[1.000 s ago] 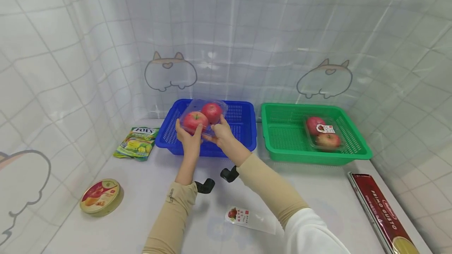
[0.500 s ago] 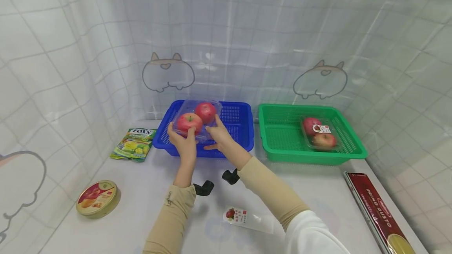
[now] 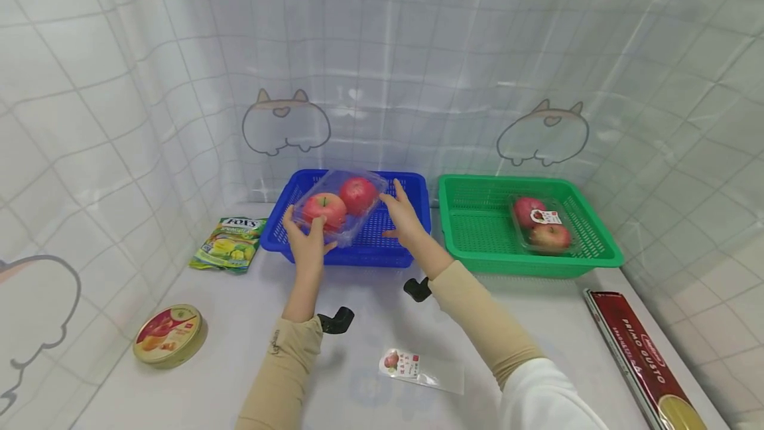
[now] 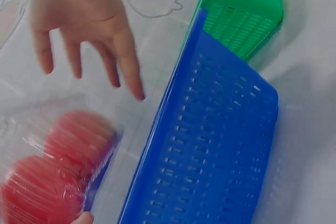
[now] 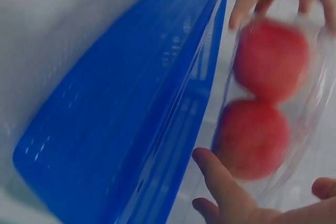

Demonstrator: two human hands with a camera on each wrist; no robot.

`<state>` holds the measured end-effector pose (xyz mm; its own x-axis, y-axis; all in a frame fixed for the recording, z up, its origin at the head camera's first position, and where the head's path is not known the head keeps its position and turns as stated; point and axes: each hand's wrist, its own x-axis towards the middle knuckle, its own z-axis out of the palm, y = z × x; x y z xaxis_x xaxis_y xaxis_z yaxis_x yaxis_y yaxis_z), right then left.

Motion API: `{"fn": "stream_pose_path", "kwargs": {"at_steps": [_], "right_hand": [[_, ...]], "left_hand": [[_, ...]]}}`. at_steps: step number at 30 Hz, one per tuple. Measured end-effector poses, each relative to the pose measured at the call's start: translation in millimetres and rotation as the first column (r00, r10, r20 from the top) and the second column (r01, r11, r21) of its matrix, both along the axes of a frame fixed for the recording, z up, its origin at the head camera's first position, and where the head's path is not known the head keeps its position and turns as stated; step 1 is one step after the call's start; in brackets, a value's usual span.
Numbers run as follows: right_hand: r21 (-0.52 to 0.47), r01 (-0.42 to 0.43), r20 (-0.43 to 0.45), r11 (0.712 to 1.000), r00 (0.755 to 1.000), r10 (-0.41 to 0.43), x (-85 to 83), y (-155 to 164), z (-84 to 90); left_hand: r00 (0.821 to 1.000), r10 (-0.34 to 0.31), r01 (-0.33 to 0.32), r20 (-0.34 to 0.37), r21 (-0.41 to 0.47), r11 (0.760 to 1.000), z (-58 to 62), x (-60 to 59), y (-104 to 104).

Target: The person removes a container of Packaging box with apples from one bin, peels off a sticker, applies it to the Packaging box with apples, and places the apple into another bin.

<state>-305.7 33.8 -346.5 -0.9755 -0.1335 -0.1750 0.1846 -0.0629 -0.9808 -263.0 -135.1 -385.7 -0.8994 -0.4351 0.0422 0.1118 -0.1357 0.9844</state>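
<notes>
Apple pack [image 3: 341, 204] is held over the blue basket [image 3: 365, 257] by the left hand [image 3: 307, 243], fingers pinching its near end; right hand [image 3: 408, 221], fingers spread, sits just clear. Step judged: placement. Next move likely calls for level lowering.

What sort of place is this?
Probably a staged work area: a white table walled on three sides by cartoon-printed sheeting, with a blue basket and a green basket side by side.
</notes>
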Motion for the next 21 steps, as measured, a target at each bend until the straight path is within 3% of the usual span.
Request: {"fn": "stream_pose_path", "kwargs": {"at_steps": [5, 12, 21], "right_hand": [[0.002, -0.050, 0.000, 0.999, 0.999, 0.050, -16.9, 23, -1.9], [-0.071, -0.202, 0.036, 0.977, 0.978, 0.204, -30.1, 50, -6.9], [-0.037, -0.343, 0.017, 0.939, 0.939, 0.344, -27.0, 67, -15.4]], "left_hand": [[0.997, -0.080, 0.080, 0.022, 0.014, 0.997, 4.2, 3.7, -6], [0.980, -0.189, 0.191, 0.069, -0.026, 0.981, 8.0, 7.2, -12], [0.928, -0.360, 0.369, 0.100, -0.096, 0.925, 6.1, 10.0, -12]]}}
